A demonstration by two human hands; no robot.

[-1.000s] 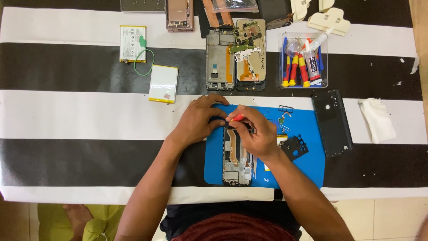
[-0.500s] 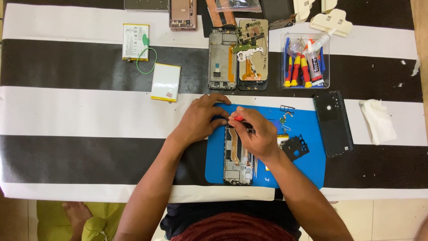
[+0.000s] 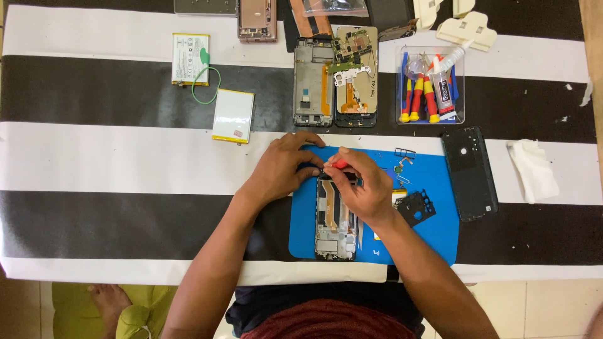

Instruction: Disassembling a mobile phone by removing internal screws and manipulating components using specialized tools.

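The right hand [image 3: 361,185] is gripping a red screwdriver [image 3: 339,164] over the opened phone [image 3: 336,220] while the left hand [image 3: 282,166] is pinching the phone's top edge on the blue mat [image 3: 433,235]

An opened phone frame [image 3: 335,220] lies flat on a blue mat, long axis running from 12 to 6 o'clock, its innards bare with an orange flex strip along the middle. At its 12 o'clock end sits a red-handled screwdriver [image 3: 340,164], probably tip-down.
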